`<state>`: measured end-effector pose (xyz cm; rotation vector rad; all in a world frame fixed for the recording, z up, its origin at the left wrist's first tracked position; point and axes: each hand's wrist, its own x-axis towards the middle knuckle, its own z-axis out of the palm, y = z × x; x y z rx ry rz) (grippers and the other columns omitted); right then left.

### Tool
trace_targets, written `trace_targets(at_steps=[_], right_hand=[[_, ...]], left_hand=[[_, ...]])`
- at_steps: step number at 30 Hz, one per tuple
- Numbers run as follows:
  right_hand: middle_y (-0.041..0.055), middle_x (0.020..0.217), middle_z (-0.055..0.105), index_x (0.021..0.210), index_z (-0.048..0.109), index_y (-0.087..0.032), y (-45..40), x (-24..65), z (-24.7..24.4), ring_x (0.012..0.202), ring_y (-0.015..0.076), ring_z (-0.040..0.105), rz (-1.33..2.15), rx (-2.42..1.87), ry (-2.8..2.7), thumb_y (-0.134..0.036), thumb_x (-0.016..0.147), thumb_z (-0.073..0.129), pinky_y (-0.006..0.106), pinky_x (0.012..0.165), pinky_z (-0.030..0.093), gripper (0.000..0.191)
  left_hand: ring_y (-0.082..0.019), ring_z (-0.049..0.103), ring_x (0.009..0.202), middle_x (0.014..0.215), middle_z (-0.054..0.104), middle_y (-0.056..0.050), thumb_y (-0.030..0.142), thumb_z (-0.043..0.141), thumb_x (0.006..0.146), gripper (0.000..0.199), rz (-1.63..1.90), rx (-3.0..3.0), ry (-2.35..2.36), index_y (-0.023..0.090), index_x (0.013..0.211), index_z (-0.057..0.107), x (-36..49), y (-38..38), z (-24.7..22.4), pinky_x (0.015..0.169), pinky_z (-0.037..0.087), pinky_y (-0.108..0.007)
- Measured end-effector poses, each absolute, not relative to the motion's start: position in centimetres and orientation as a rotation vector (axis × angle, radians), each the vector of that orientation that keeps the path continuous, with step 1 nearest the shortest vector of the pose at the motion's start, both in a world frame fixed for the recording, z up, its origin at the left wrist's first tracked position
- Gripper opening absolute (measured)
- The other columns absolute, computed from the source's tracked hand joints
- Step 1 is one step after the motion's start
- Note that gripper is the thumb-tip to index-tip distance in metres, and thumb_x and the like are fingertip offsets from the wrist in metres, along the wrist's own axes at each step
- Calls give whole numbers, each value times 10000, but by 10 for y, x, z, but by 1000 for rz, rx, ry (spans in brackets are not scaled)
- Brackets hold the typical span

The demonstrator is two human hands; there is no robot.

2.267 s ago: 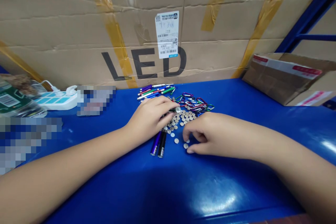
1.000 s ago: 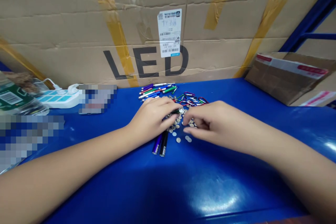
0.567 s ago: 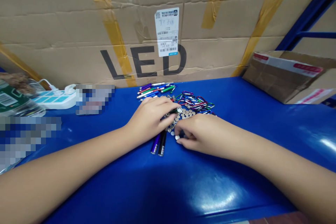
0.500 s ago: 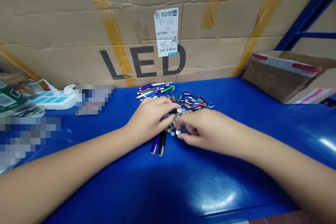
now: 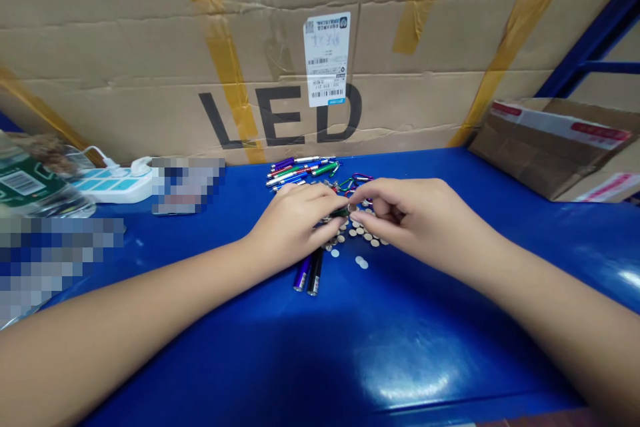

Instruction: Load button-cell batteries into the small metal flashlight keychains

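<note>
My left hand [image 5: 295,219] is wrapped round a short dark green tube [image 5: 341,212], apparently a mini flashlight body, with its end turned to the right. My right hand [image 5: 410,213] has thumb and forefinger pinched at that end, on a small silver button cell [image 5: 353,207] that is mostly hidden by the fingertips. Many more button cells [image 5: 368,237] lie scattered under and between the hands. Below my left hand a purple flashlight [image 5: 301,276] and a black flashlight [image 5: 315,273] lie side by side on the blue table [image 5: 260,347].
Behind the hands are a heap of coloured mini flashlights [image 5: 295,173] and some carabiners [image 5: 361,179], partly covered. A large cardboard box [image 5: 150,47] stands at the back, a smaller open box [image 5: 545,147] at right. A power strip [image 5: 117,187] and a bottle [image 5: 30,180] sit at left.
My right hand has moved up from the table with the button cell to the tube's end. The cells beside it have shifted and spread to the right. My left hand keeps its grip.
</note>
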<state>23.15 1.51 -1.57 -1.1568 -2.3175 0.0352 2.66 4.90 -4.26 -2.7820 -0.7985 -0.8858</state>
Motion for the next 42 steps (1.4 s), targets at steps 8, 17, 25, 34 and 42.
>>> trace_targets(at_steps=[8, 17, 25, 34, 42], right_hand=[[-65, 534, 510, 870, 612, -200, 11, 240, -3, 469, 91, 446, 255, -1242, -2383, -254, 789, 593, 206, 470, 294, 99], [-13, 693, 668, 851, 710, -218, 13, 234, -11, 544, 106, 538, 590, -1317, -2742, -159, 766, 637, 221, 499, 338, 126], [-4, 739, 685, 779, 679, -194, 13, 231, -11, 595, 111, 553, 580, -1335, -2738, -107, 780, 579, 224, 553, 364, 133], [-38, 570, 550, 803, 631, -182, 19, 242, -8, 509, 97, 469, 679, -1267, -2352, -286, 842, 543, 209, 478, 340, 141], [-44, 550, 504, 826, 620, -168, 22, 238, -16, 488, 89, 443, 817, -1267, -2036, -390, 823, 590, 209, 439, 321, 224]], left_hand=[[-167, 620, 917, 980, 671, -35, 240, 566, 887, 196, -951, -2805, -831, 178, 1056, 645, 26, 51, -43, 793, 446, -290], [-170, 624, 932, 1001, 677, -43, 253, 570, 887, 205, -947, -2791, -847, 183, 1061, 652, 26, 53, -45, 806, 458, -293], [-174, 624, 930, 996, 676, -41, 254, 572, 887, 206, -938, -2784, -832, 178, 1061, 650, 26, 53, -45, 807, 455, -297], [-177, 620, 940, 994, 672, -53, 260, 542, 901, 211, -899, -2827, -853, 186, 1068, 647, 26, 52, -43, 798, 443, -293], [-168, 617, 943, 1014, 674, -25, 253, 546, 900, 196, -849, -2807, -773, 206, 1070, 633, 26, 48, -43, 827, 407, -314]])
